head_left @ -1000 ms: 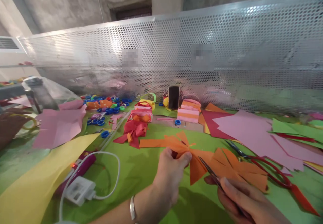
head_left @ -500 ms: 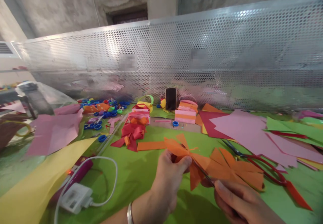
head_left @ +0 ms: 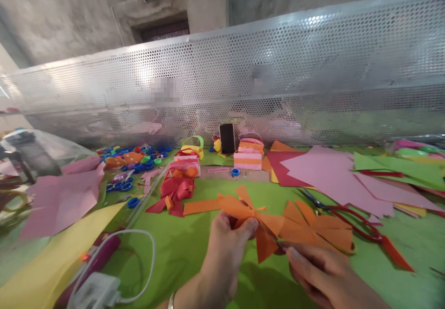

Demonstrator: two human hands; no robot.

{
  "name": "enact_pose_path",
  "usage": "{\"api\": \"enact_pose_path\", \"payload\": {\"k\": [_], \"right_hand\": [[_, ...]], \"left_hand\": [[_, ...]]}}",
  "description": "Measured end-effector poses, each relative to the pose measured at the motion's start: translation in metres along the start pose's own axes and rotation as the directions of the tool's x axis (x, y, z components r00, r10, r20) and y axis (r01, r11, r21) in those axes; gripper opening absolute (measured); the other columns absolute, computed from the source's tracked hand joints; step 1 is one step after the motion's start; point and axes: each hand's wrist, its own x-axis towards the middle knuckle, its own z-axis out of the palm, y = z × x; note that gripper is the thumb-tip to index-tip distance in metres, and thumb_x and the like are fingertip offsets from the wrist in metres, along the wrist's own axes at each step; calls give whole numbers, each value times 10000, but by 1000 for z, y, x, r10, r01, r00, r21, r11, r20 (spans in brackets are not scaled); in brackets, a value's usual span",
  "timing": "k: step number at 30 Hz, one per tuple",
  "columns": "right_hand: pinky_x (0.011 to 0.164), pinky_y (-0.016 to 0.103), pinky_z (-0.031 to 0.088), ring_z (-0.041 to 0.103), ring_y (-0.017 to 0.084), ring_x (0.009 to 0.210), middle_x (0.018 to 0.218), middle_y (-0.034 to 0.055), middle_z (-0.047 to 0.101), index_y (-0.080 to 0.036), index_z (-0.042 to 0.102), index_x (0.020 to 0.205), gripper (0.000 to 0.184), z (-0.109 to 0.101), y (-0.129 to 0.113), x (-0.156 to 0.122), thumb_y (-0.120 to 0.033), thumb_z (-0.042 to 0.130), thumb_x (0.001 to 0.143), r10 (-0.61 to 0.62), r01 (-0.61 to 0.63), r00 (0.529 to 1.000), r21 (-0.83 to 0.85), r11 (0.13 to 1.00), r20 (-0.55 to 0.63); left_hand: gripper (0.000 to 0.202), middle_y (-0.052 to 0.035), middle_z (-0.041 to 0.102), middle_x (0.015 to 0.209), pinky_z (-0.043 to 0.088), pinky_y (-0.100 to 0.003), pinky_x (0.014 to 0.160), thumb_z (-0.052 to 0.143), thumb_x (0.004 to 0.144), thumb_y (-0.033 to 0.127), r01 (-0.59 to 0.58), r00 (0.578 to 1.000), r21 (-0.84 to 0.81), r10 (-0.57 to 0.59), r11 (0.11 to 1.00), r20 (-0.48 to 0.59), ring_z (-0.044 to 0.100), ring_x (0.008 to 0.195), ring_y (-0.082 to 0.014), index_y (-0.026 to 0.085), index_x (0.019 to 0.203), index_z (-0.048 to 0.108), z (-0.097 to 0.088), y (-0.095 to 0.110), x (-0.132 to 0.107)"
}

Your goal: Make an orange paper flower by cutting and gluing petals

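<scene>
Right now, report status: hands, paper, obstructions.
Left hand pinching orange paper bow. Right hand holding small scissors at its centre. Second orange bow lies alongside.

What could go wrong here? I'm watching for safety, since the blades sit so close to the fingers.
The left hand pinches the orange paper bow at its centre, just where the small scissors in the right hand point, so a fingertip might get nicked. A cut too deep could sever the bow. The red-handled scissors lie open nearby.
</scene>
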Motion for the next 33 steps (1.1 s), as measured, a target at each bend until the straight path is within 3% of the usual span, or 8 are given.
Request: {"api": "enact_pose_path", "payload": {"k": [3, 9, 12, 15, 17, 21, 27, 33], "right_hand": [[443, 226, 92, 134, 62, 491, 542, -97, 240, -188, 510, 625, 676, 0, -2, 0, -853, 628, 591, -28, 28, 999, 0, 1000, 31], [429, 220, 116, 160, 71, 469, 540, -98, 229, -190, 691, 836, 617, -2, 6, 4, -786, 619, 694, -88, 89, 996, -55, 995, 26], [481, 219, 329, 341, 110, 502, 526, -62, 367, -211, 749, 884, 483, -2, 7, 4, -665, 671, 739, -165, 157, 984, -106, 982, -69], [792, 309, 499, 597, 220, 754, 694, 20, 645, -232, 780, 928, 429, -3, 3, 3, -613, 666, 767, -245, 235, 968, -143, 961, -54], [910, 357, 490, 639, 267, 897, 860, 50, 730, -235, 778, 995, 444, -3, 0, 2, -606, 643, 793, -250, 246, 968, -146, 958, -12], [946, 342, 488, 655, 268, 978, 1015, 61, 756, -226, 768, 1052, 490, -2, -3, 0, -621, 618, 803, -228, 224, 973, -92, 970, -39], [934, 348, 498, 665, 288, 994, 1014, 56, 766, -238, 779, 995, 427, 0, -7, -2, -581, 663, 768, -214, 211, 976, -77, 974, -31], [926, 357, 501, 667, 277, 951, 995, 51, 767, -254, 781, 990, 407, 0, -7, -3, -576, 669, 767, -227, 224, 973, -67, 972, -39]], "left_hand": [[259, -31, 726, 697, 509, -246, 633, 825, 540, 213, -4, 1000, 0, 4, 1000, -6, 638, 618, -145, 144, 769, 727, 0, 0, 0], [239, -37, 695, 618, 468, -214, 568, 867, 521, 267, 58, 998, 48, -59, 997, 13, 587, 543, -110, 119, 642, 724, -3, -3, -1], [290, -46, 710, 651, 512, -250, 631, 895, 483, 282, 82, 997, -3, -82, 997, 4, 632, 605, -147, 125, 661, 729, -1, -4, -3], [372, -72, 742, 750, 539, -296, 698, 913, 464, 295, 99, 995, -51, -98, 994, 15, 674, 685, -193, 128, 752, 746, 0, -3, -6], [395, -95, 750, 797, 540, -310, 714, 909, 489, 311, 109, 992, -36, -107, 993, 60, 684, 721, -214, 117, 796, 754, 0, -4, -7], [340, -84, 731, 763, 511, -271, 658, 891, 546, 304, 84, 992, 33, -87, 996, 87, 657, 698, -186, 113, 792, 754, -1, -9, -8], [412, -87, 721, 742, 512, -280, 632, 916, 475, 345, 80, 994, -22, -78, 997, 82, 655, 685, -200, 121, 766, 728, 2, -16, -7], [395, -94, 738, 761, 511, -283, 635, 891, 532, 347, 98, 989, 5, -97, 995, 113, 673, 694, -211, 130, 825, 740, 4, -13, -12]]}}
